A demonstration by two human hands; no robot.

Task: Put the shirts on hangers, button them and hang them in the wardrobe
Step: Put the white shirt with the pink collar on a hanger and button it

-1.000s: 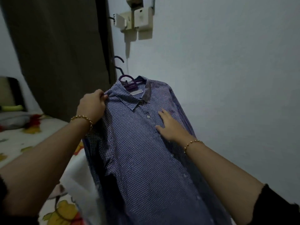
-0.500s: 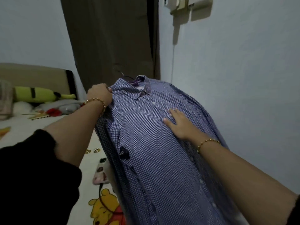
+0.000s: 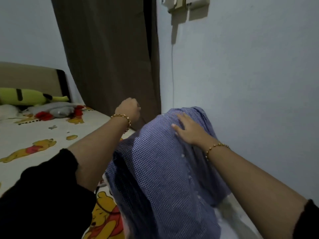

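Observation:
A blue checked shirt (image 3: pixel 160 169) arches over the edge of the bed, its collar end turned away from me, its buttons running down the right side. My right hand (image 3: pixel 187 131) lies flat on the upper part of the shirt, fingers straight. My left hand (image 3: pixel 128 109) is a closed fist just left of the shirt's top. It seems to grip the hanger (image 3: pixel 133 128), of which only a thin dark sliver shows under my wrist. The rest of the hanger is hidden by the shirt.
The bed (image 3: pixel 34 140) with a cartoon-bear sheet fills the left; a green plush toy (image 3: pixel 25 97) and pillows lie at its head. A brown curtain (image 3: pixel 107 54) hangs behind my left hand. A pale wall (image 3: pixel 250 83) with a cable and wall boxes stands close on the right.
The shirt has tipped forward and down from upright, so collar and hanger hook are out of sight. My left hand moved off the shoulder to the left. My view swung left and down.

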